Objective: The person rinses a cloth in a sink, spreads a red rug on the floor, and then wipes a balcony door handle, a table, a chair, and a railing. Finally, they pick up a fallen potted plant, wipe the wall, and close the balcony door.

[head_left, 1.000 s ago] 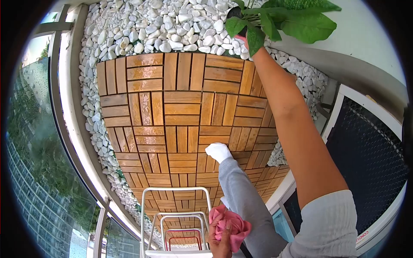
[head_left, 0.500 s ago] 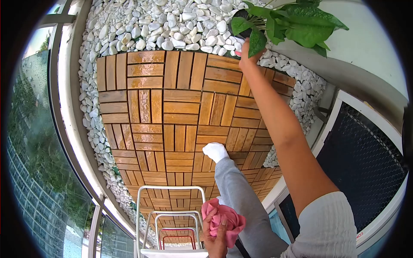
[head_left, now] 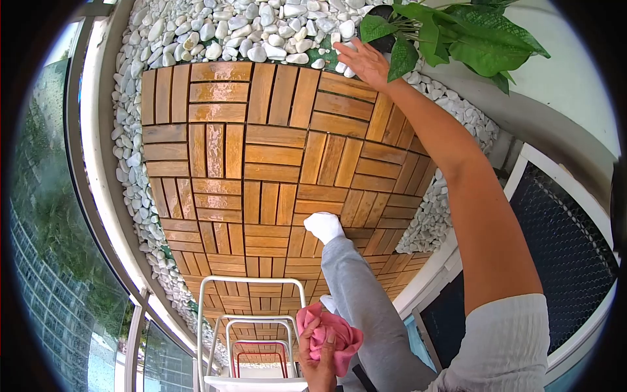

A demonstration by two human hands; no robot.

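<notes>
My right hand (head_left: 366, 64) is stretched out over the white stones (head_left: 261, 32) with its fingers apart, just beside the dark pot (head_left: 379, 40) of a leafy green plant (head_left: 480, 39). Nothing shows in it. A patch of green ground shows among the stones near my fingertips. Low in the view, my left hand (head_left: 318, 359) has its fingers wrapped round a bunched pink cloth (head_left: 338, 340), in front of my grey trouser leg.
Wooden deck tiles (head_left: 274, 153), partly wet, cover the floor. A white-framed step ladder (head_left: 251, 279) stands at the bottom. Glass railing (head_left: 72, 196) runs along the left. At right are a pale wall (head_left: 575, 98) and a white-framed dark mesh panel (head_left: 555, 255).
My right hand has come off the pot and opened, moving slightly left over the stones. Stones near it have shifted, baring more green ground. My left hand still grips the cloth.
</notes>
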